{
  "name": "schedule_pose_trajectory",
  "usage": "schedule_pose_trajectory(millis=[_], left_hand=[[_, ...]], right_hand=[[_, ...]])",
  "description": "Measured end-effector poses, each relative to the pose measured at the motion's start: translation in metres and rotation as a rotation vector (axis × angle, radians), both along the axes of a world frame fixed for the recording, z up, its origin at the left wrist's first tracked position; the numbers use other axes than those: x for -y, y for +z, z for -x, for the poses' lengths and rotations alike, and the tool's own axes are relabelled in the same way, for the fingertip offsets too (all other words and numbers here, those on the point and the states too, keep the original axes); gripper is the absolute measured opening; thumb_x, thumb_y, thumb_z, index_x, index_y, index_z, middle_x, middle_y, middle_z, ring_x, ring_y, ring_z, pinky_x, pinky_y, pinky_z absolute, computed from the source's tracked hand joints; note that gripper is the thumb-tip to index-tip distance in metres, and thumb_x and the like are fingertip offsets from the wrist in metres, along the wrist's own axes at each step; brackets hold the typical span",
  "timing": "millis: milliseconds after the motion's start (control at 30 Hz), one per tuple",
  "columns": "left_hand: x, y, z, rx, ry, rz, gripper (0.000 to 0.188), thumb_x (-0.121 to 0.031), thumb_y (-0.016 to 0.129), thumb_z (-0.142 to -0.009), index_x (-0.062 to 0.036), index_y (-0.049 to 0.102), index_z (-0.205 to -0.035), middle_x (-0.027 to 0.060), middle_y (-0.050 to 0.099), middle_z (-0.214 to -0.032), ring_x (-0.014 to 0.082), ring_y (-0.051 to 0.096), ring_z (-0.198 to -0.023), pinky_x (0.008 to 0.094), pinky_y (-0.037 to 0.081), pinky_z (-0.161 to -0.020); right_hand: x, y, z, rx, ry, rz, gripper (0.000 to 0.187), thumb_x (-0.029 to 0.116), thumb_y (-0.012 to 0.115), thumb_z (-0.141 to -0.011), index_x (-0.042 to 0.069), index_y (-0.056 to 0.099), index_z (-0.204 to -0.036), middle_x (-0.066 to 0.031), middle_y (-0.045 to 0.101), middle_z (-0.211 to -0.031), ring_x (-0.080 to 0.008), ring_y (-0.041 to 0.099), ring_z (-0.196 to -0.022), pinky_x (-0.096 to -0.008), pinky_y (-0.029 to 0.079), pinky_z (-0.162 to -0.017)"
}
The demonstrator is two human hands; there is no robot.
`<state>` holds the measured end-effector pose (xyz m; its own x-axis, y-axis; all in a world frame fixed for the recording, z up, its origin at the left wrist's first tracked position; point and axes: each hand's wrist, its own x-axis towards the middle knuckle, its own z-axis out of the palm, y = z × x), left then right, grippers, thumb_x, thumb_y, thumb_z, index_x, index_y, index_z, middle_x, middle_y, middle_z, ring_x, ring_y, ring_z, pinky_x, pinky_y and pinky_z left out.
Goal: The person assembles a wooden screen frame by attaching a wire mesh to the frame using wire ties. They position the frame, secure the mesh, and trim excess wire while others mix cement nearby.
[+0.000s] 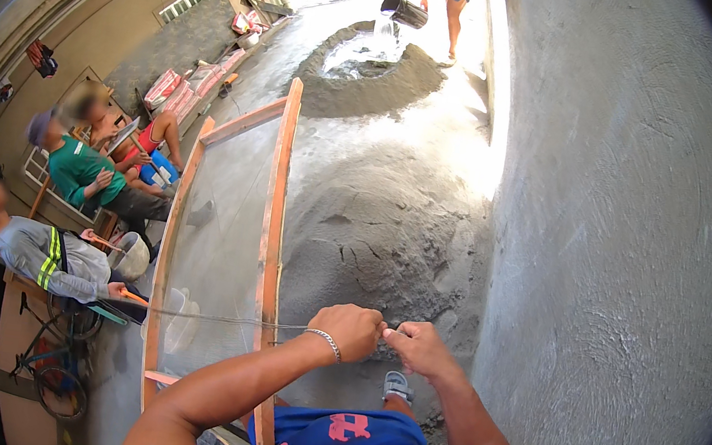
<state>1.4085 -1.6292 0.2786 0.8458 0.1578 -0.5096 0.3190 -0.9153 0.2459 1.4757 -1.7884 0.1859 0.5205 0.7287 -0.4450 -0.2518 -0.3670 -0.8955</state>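
My left hand (346,329), with a chain bracelet at the wrist, is closed, its fingertips pinched. Close beside it my right hand (422,348) is closed too, thumb and finger meeting the left fingertips. A thin grey cord (215,318) stretches from the left, across the wooden frame, to my left wrist and passes out of sight there. It appears to lead into the pinch; the small end between my fingers is mostly hidden. Beneath my hands lies a grey sand or mortar mix pile (371,243). The long wooden frame (279,203) stands left of them.
A rough plastered wall (606,258) rises close on my right. Ahead, a person pours water from a black bucket (407,11) into a ring-shaped grey mound (363,105). Several people are at left, one holding a pail (131,256). A bicycle (53,367) stands behind them.
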Motion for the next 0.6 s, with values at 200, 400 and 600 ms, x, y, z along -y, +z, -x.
schedule_pose_trajectory(millis=[200,400,600], left_hand=[[0.0,-0.013,-0.003,0.142,0.04,0.025,0.042,-0.038,0.048,-0.101,-0.0043,0.068,-0.087,0.0231,0.07,-0.087,0.0439,0.066,-0.087,0.0552,0.05,-0.079],[0.004,-0.026,-0.007,0.335,0.058,0.05,0.041,-0.035,0.048,-0.101,-0.0043,0.065,-0.081,0.0232,0.068,-0.079,0.0457,0.065,-0.079,0.0558,0.05,-0.073],[-0.01,-0.02,-0.007,0.665,0.091,0.131,0.037,-0.032,0.054,-0.101,-0.0025,0.063,-0.082,0.0238,0.064,-0.076,0.0457,0.062,-0.073,0.0518,0.049,-0.066]], right_hand=[[0.006,0.002,0.011,0.669,-0.094,-0.078,0.036,0.025,0.07,-0.088,0.003,0.053,-0.064,-0.0102,0.056,-0.059,-0.0231,0.055,-0.049,-0.0337,0.04,-0.043],[-0.008,-0.003,0.01,1.472,-0.309,-0.275,0.032,0.014,0.071,-0.083,0.01,0.046,-0.063,-0.0079,0.045,-0.058,-0.0292,0.052,-0.049,-0.0412,0.04,-0.046],[-0.012,0.01,0.0,0.689,-0.229,-0.396,0.033,0.031,0.067,-0.094,0.007,0.055,-0.074,-0.0036,0.051,-0.063,-0.0207,0.051,-0.051,-0.0349,0.043,-0.048]])
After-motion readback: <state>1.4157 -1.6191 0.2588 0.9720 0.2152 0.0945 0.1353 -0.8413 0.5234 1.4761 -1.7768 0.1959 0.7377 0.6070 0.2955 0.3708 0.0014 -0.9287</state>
